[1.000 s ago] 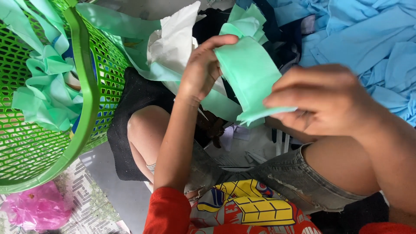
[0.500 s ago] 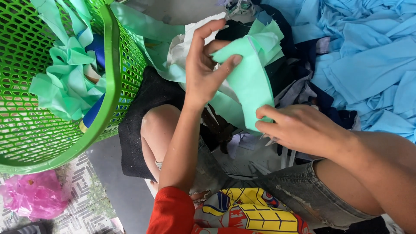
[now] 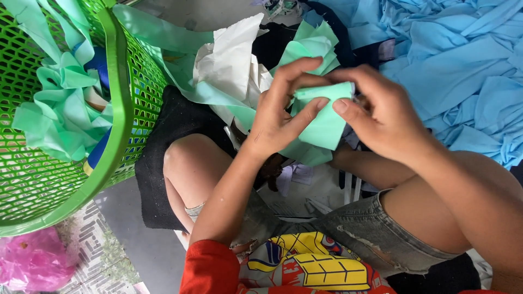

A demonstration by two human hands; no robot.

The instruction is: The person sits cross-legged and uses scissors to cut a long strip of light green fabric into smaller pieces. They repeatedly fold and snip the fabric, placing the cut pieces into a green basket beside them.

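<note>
Both my hands hold one mint green strip of cloth (image 3: 326,117) above my lap. My left hand (image 3: 280,111) pinches its left side with thumb and fingers. My right hand (image 3: 381,117) grips its right edge, fingers curled over the top. More mint green strips (image 3: 313,46) lie just behind it, over a white cloth (image 3: 231,57). A long green strip (image 3: 163,35) trails toward the basket.
A green plastic basket (image 3: 122,109) on the left holds several mint green strips (image 3: 60,109) and something blue. A heap of light blue cloth (image 3: 463,60) fills the right. A black cloth (image 3: 174,130) lies under my knee. A pink plastic bag (image 3: 32,261) sits at lower left.
My right hand rose from the strip's lower end to meet the left hand. The long hanging strip is now gathered short between both hands.
</note>
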